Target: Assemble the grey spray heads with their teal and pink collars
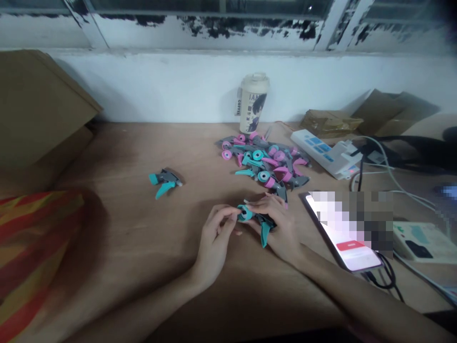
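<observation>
A teal and grey spray trigger head [257,222] sits between both hands at the middle of the wooden table [143,228]. My right hand [280,224] is wrapped round its grey body, the teal lever hanging below. With its fingers pinched together, my left hand [216,238] is at the teal round collar on the part's left end. A pile of several teal, pink and grey trigger heads [266,162] lies just beyond my hands. One finished teal and grey trigger head [164,182] lies alone to the left.
A beige drink cup [253,102] stands by the wall. At the right are a lit phone [344,233], a white power strip [326,153], cables and brown packets. A cardboard box [39,109] fills the far left, with striped red and yellow fabric [32,247] near it.
</observation>
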Tool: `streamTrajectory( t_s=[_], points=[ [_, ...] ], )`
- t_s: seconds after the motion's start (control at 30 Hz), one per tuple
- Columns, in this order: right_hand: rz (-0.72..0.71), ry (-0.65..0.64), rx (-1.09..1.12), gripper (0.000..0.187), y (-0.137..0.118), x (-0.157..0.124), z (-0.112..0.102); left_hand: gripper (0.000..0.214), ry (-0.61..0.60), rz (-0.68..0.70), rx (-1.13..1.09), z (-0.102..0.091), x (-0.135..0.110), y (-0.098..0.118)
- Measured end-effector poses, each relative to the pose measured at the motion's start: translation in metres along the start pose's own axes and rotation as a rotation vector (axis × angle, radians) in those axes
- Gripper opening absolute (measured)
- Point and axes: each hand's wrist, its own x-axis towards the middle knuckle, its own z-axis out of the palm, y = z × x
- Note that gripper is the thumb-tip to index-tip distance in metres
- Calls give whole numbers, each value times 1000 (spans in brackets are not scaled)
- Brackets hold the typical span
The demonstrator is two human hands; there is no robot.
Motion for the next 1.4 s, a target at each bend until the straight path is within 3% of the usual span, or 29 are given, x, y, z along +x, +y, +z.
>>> streamTrajectory(
  t_s=[0.3,0.37,0.53,0.67,0.87,0.93,1.1,1.4],
  points=[
    [27,-26,-3,26,-1,0,-3,16,-31,44,114,-10,5,0],
    [38,-52,7,26,0,0,-4,24,-119,33,129,-17,13,4],
    [24,-172,94,25,5,-2,-4,26,-484,-30,199,-35,35,12],
    [-34,-257,98,33,8,-3,-6,31,-633,-14,274,-45,42,12],
    [-80,-285,86,33,10,-2,-6,25,-554,354,704,-47,36,27],
    [-100,-266,90,30,11,-3,-4,25,-586,443,820,-48,34,34],
    [-128,-293,116,28,10,-4,-2,22,-655,545,971,-51,32,46],
    [-141,-282,128,15,8,-6,-2,13,-696,766,1344,-35,20,61]
  ],
)
